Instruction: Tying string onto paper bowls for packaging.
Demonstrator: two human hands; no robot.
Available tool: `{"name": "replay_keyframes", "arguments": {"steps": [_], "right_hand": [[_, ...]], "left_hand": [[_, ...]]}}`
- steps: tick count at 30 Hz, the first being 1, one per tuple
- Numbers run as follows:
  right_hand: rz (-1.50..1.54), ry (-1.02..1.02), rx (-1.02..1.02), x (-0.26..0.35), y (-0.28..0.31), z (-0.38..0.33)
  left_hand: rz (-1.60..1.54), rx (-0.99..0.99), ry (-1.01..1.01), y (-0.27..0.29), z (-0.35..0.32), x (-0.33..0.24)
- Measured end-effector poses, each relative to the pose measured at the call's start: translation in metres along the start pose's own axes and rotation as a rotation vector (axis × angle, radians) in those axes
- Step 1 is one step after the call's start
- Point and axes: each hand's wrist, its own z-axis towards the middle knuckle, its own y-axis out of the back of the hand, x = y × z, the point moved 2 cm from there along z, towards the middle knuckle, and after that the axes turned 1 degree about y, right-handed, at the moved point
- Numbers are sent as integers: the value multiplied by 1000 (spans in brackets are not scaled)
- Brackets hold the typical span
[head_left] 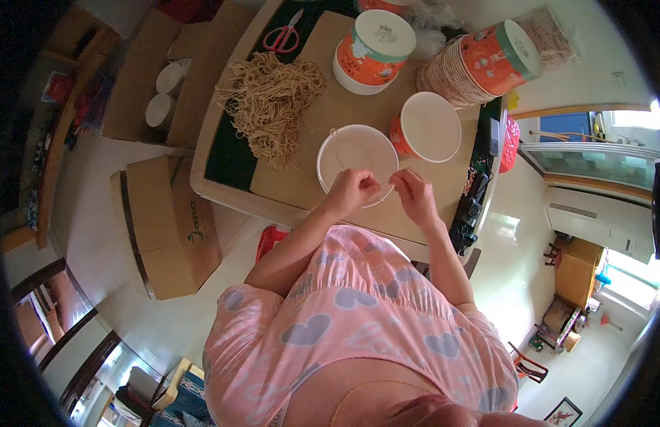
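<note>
A white paper bucket [351, 151] stands open on the table in front of me. My left hand [352, 191] and my right hand [414, 191] are over its near rim, both pinching a thin cord [389, 185] stretched between them. The cord also loops across the inside of the bucket. A second white bucket with an orange outside [428, 127] lies just to the right of it. A heap of tan cords [271, 101] is spread on the table to the left.
An orange and white lidded bucket [372, 50] stands at the back, a nested stack of buckets [479, 67] lies at the back right, red scissors [283, 35] at the back left. Cardboard boxes [170, 220] sit on the floor left of the table [287, 188].
</note>
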Motion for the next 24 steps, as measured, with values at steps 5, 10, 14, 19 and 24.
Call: {"name": "replay_keyframes", "arguments": {"steps": [5,10,14,19,24], "right_hand": [[-80,-1,-63,-12,-11,-2],[-29,-49,-110,-9,-7,-1],[-2,-1,-126,-10,-7,-2],[12,17,-151,-18,-11,-3],[-25,-8,-35,-12,-10,-3]], "left_hand": [[53,-21,-12,-1,0,-2],[150,-60,-273,-1,0,8],[465,-10,-421,-3,0,7],[419,31,-282,-11,6,5],[-215,-59,-74,-8,16,14]]}}
